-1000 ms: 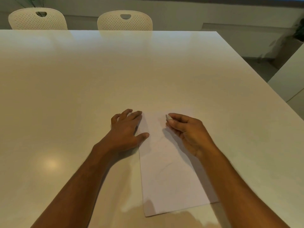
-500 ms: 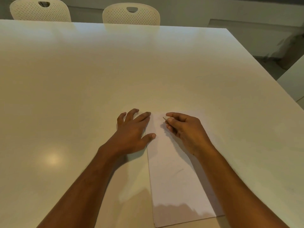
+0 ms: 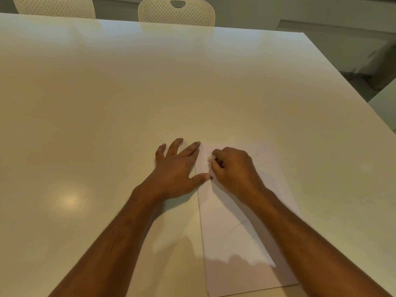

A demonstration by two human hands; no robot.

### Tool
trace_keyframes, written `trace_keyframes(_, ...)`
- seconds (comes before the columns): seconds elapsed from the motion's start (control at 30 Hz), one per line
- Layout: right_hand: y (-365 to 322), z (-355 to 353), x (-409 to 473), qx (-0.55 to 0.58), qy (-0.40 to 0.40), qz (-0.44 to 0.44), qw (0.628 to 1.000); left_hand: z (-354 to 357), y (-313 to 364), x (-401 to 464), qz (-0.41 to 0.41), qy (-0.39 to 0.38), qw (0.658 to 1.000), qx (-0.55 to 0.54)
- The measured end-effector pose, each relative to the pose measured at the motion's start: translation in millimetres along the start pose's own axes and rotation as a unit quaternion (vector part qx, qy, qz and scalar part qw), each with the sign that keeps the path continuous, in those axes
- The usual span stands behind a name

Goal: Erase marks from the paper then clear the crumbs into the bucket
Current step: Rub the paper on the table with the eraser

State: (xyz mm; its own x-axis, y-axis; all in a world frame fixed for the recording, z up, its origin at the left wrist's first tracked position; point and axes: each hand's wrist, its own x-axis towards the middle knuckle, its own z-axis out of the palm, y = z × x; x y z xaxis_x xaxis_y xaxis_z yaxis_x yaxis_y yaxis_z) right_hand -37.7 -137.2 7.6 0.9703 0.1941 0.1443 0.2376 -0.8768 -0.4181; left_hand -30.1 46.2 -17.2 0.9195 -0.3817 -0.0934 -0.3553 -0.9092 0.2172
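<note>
A white sheet of paper (image 3: 233, 236) lies on the cream table (image 3: 150, 93), running from the near edge up to my hands. Faint pencil marks show on it near its middle and at the upper right. My left hand (image 3: 177, 168) lies flat with spread fingers across the paper's left edge, thumb and forefinger on the sheet. My right hand (image 3: 233, 168) rests on the paper's upper part with curled fingers pinching a small white eraser (image 3: 211, 157), whose tip touches the sheet. No bucket is in view.
Two white perforated chairs (image 3: 176, 12) stand behind the table's far edge. The table's right edge (image 3: 351, 88) runs diagonally, with floor and another white surface (image 3: 385, 97) beyond it.
My right hand has slid the eraser slightly down and left on the paper, closer to my left thumb. The camera has tilted down a little. My left hand stays pressed in place.
</note>
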Motion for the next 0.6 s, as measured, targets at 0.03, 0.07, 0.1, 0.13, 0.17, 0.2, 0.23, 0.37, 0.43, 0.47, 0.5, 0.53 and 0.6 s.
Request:
trace_keyframes(0.03,8.1,-1.7,4.8,-0.019,0.012,0.016,1.000,-0.1,0.0,0.2,0.001,-0.004,1.000,0.001)
trace_keyframes(0.07,16.9,-5.3,9.8,-0.037,0.031,0.041,0.998,-0.5,0.2,0.1,0.001,-0.005,1.000,0.001)
trace_keyframes(0.1,23.5,-7.4,14.3,-0.051,0.046,0.059,0.996,-0.4,0.4,0.1,0.000,-0.004,1.000,0.001)
trace_keyframes(0.13,24.3,-7.6,15.9,-0.062,0.049,0.061,0.995,-0.5,0.6,0.3,0.000,-0.004,1.000,0.001)
trace_keyframes(0.17,19.7,-6.1,15.0,-0.067,0.040,0.043,0.996,-0.3,0.8,0.4,0.000,-0.007,1.000,0.000)
trace_keyframes(0.2,10.5,-3.2,11.5,-0.061,0.021,0.007,0.998,-0.1,0.8,0.6,0.000,-0.009,1.000,-0.001)
trace_keyframes(0.23,-0.1,-0.2,5.2,-0.044,0.000,-0.032,0.999,0.2,0.8,0.7,0.000,-0.011,1.000,-0.002)
trace_keyframes(0.37,18.3,-7.3,19.3,-0.061,0.014,0.012,0.998,0.4,1.4,-0.3,-0.002,-0.008,1.000,-0.010)
trace_keyframes(0.43,24.0,-12.2,25.7,-0.078,0.035,0.049,0.995,0.5,1.3,-0.7,-0.002,-0.004,1.000,-0.013)
trace_keyframes(0.47,16.4,-10.5,23.1,-0.078,0.024,0.025,0.996,0.5,1.2,-0.3,-0.001,-0.005,1.000,-0.015)
trace_keyframes(0.5,3.7,-6.9,17.2,-0.065,0.000,-0.018,0.998,0.7,0.7,0.3,0.000,-0.008,1.000,-0.017)
trace_keyframes(0.53,-8.1,-2.3,8.8,-0.035,-0.027,-0.058,0.997,0.8,0.2,0.5,0.000,-0.013,1.000,-0.018)
trace_keyframes(0.6,-7.5,-1.0,9.5,-0.028,-0.035,-0.066,0.997,1.4,-0.6,0.6,-0.002,-0.017,1.000,-0.015)
